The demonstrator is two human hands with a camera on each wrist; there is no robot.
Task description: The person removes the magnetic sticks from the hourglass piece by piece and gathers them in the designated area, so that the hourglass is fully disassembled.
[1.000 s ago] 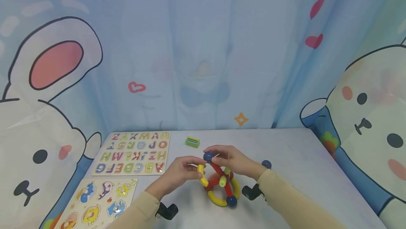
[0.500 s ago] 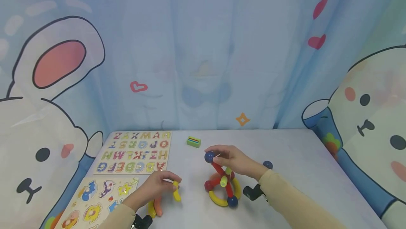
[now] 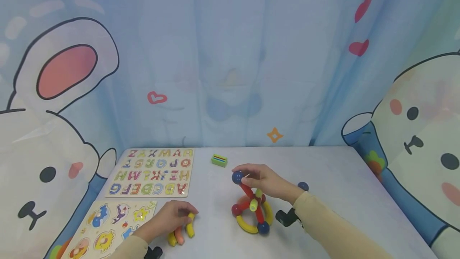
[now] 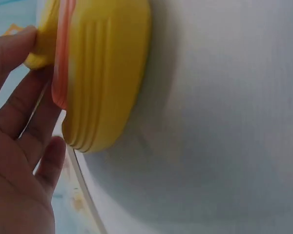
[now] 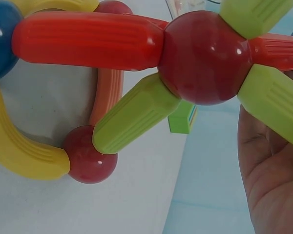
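Note:
Low at the left, my left hand (image 3: 170, 220) pinches a short yellow curved stick (image 3: 190, 228) between thumb and fingers, its lower end at the table. Beside it lie another yellow curved stick (image 3: 172, 239) and an orange curved stick (image 3: 179, 235), large in the left wrist view. My right hand (image 3: 267, 182) holds a blue ball (image 3: 237, 177) at the top of a ball-and-stick toy frame. Its base ring has yellow curved sticks (image 3: 247, 226); red and light green sticks meet at a dark red ball (image 5: 205, 57) in the right wrist view.
A letter puzzle board (image 3: 151, 173) and a picture puzzle board (image 3: 108, 227) lie on the left of the table. A small green block (image 3: 219, 160) with coloured stripes sits farther back. Another blue ball (image 3: 303, 186) is beyond my right forearm. A curtain (image 3: 230, 59) hangs behind.
My left hand has carried the yellow curved stick away from the top blue ball, left and down to beside the loose curved sticks. The right hand keeps its hold on the blue ball.

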